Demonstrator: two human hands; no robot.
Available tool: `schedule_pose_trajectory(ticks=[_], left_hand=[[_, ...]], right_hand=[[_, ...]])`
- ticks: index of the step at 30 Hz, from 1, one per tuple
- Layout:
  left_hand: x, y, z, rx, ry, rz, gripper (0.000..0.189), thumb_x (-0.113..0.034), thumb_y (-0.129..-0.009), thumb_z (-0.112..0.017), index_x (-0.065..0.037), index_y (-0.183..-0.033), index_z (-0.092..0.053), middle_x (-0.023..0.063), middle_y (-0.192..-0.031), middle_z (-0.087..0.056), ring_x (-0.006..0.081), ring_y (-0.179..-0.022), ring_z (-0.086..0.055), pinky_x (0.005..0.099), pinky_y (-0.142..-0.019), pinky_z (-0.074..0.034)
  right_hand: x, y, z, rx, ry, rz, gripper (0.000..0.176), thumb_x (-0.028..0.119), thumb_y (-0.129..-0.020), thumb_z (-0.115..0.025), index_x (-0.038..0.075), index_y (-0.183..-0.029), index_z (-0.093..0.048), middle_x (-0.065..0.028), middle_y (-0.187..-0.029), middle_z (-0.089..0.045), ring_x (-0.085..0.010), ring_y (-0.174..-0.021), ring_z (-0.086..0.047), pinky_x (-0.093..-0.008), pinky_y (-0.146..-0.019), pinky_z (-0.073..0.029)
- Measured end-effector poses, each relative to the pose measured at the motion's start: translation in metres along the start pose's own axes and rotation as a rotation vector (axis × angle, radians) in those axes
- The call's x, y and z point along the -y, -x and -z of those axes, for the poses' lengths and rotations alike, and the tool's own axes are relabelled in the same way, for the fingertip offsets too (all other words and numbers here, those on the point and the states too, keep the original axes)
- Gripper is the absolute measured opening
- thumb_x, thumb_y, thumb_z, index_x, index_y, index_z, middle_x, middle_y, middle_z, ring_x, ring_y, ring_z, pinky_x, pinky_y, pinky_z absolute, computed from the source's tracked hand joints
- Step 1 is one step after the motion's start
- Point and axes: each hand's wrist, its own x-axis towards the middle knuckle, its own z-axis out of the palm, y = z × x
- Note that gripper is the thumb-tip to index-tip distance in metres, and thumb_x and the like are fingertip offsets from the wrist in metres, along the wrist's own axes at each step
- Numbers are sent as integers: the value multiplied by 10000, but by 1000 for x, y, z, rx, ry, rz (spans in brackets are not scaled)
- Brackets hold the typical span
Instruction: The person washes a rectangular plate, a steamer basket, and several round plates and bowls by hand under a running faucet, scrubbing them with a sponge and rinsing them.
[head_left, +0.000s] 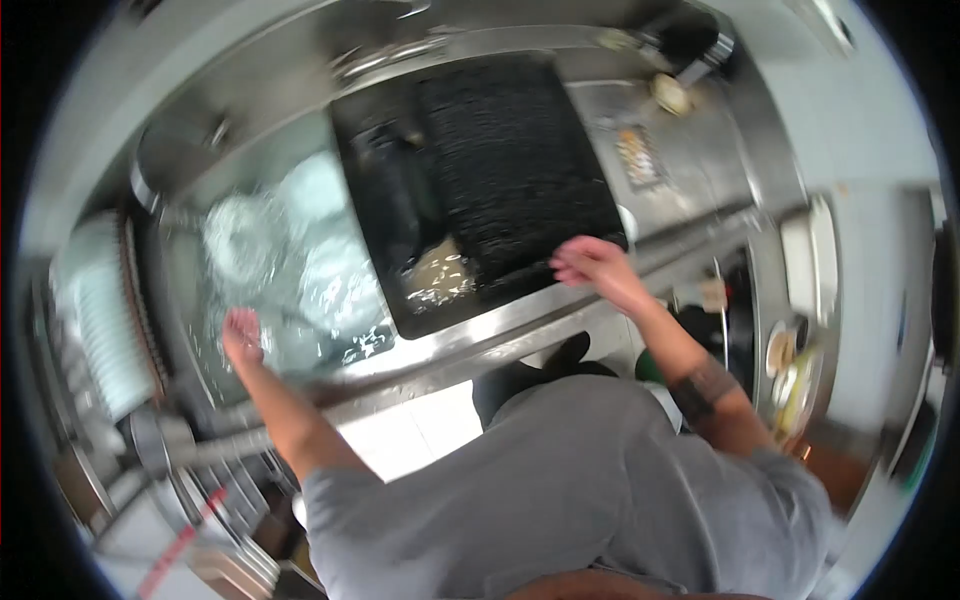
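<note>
My left hand (243,337) hangs over the front left corner of the water-filled left basin (205,365), holding nothing, its fingers loosely bent and blurred. Pale, round dishes, one a white bowl (240,238), lie under the water near it. My right hand (592,268) is above the front right corner of a large black ribbed tray (510,140), fingers loosely bent with nothing visible in them. A dark, wet object (400,190) lies left of the ribbed surface. Below it is a beige, shiny object (440,272) whose kind I cannot make out.
A rack of stacked white plates (100,310) stands at the far left. Right of the tray, the steel sink (690,190) holds food scraps (638,155) and a pale, round-headed brush or similar thing (670,93). A white tub (808,255) sits at the right.
</note>
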Motion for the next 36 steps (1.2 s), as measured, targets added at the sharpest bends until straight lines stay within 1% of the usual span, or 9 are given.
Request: schedule_pose_trajectory(ticks=[2, 5, 8, 12, 14, 17, 23, 29, 36], left_hand=[[-11, -28, -16, 685, 270, 203, 203, -183, -983, -603, -7, -1071, -654, 156, -1090, -719, 288, -997, -706, 422, -895, -612], [-23, 82, -145, 1140, 222, 269, 282, -195, -992, -608, 35, -1152, -637, 207, -1210, -675, 309, -1124, -664, 479, -985, -574], [4, 295, -297, 1221, -99, 212, 484, -238, -1034, -560, 116, -1362, -530, 297, -1389, -568, 358, -1309, -564, 485, -1157, -431], [89, 445, -397, 1425, -559, -197, 505, -300, -1033, -608, 38, -1403, -550, 163, -1379, -614, 251, -1272, -588, 386, -1115, -439], [116, 508, -423, 1327, -1000, -636, 501, -307, -1009, -666, 26, -1375, -591, 129, -1315, -649, 187, -1209, -607, 333, -1051, -467], [203, 492, -447, 1429, -688, -564, 457, -284, -1011, -632, 41, -1332, -607, 141, -1246, -689, 217, -1133, -657, 335, -1011, -485], [289, 495, -449, 1273, -988, -216, 342, -230, -1000, -677, 22, -1232, -673, 98, -1109, -727, 175, -973, -696, 303, -857, -545], [397, 533, -466, 1223, -1105, -87, 276, -200, -1031, -606, 24, -1185, -654, 106, -1093, -719, 199, -954, -698, 334, -852, -560], [499, 609, -524, 1280, -1159, -173, 235, -189, -1032, -618, 31, -1094, -673, 90, -1061, -712, 184, -901, -688, 319, -806, -564]], right_hand=[[5, -18, -10, 13, -28, -17, 191, 208, -1009, -643, 35, -1079, -684, -64, -1005, -736, -142, -849, -703, -286, -755, -576], [16, -59, -30, 67, -140, -5, 202, 220, -969, -674, 40, -1059, -695, -85, -989, -735, -178, -815, -709, -332, -729, -595], [45, -113, -44, 133, -376, -1, 241, 284, -988, -663, 51, -1049, -666, -84, -994, -724, -190, -854, -713, -354, -759, -608], [96, -159, -30, 7, -899, 154, 287, 305, -1008, -591, 31, -1077, -638, -122, -1016, -707, -270, -935, -701, -425, -852, -591], [53, -257, 33, 529, -1254, 57, 229, 205, -963, -569, 9, -1056, -643, -177, -976, -693, -346, -896, -700, -527, -827, -588], [92, -201, 96, -288, -761, 191, 206, -13, -935, -521, -17, -1129, -591, -148, -845, -642, -284, -662, -641, -452, -553, -557], [-10, -207, 289, -514, -254, 315, 226, 253, -996, -607, 38, -1034, -664, -100, -897, -681, -194, -676, -631, -397, -541, -558], [-89, -37, 471, -1008, 342, 733, 267, 300, -983, -644, 42, -1031, -695, -149, -997, -702, -217, -868, -690, -358, -779, -557], [-286, 285, 651, -2132, 573, -123, 335, 300, -917, -685, 36, -1123, -677, -185, -1150, -671, -392, -1122, -598, -499, -1002, -455]])
